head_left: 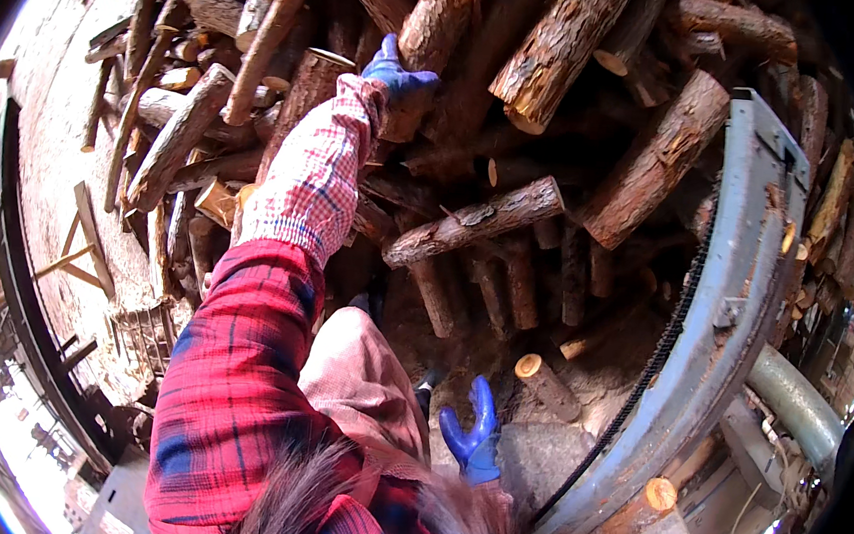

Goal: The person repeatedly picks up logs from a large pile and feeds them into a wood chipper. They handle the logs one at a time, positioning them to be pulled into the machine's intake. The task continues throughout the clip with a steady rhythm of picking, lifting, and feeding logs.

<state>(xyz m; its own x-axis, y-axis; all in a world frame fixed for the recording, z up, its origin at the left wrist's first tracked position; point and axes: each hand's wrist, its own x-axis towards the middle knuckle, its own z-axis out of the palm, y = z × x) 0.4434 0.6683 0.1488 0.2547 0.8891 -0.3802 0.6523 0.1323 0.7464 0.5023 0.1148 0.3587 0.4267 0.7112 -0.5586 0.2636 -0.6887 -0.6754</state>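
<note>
My left hand (pixel 400 76), in a blue-purple glove, reaches far forward into a heap of cut logs. Its fingers spread around a thick bark-covered log (pixel 445 17) that slopes down toward me; the underside of the grip is hidden. Lower down, near my knee, my right hand (pixel 475 439) wears a matching glove. Its thumb and fingers are apart, with nothing in them. Close by that hand, a short log (pixel 546 387) with a pale cut end lies on the ground. Between the two hands, a thinner log (pixel 476 223) rests across others.
A blue-grey metal beam (pixel 721 290) with a dark chain (pixel 655 370) along it curves down my right side. Beyond it runs a grey pipe (pixel 796 401). Thick logs (pixel 661 160) jut out on the right, and smaller branches (pixel 181 137) are stacked at the left.
</note>
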